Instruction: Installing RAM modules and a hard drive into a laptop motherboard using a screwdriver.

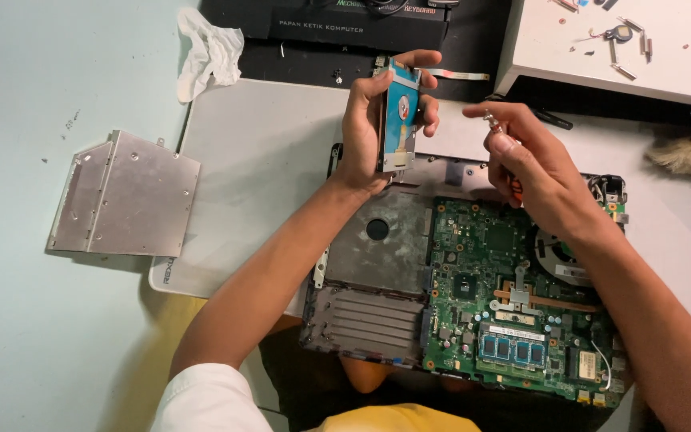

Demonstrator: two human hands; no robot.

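A person's left hand [369, 132] grips a hard drive [400, 116] upright above an opened laptop [473, 296] on the bench, fingers closed around it. The right hand [533, 172] pinches 1 small screw [491, 118] beside it, apparently mid-removal; setting the screw aside seems next.

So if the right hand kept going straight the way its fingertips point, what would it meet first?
Probably the hard drive held upright in the left hand: the right hand points leftward at it across a small gap, though depth is unclear.
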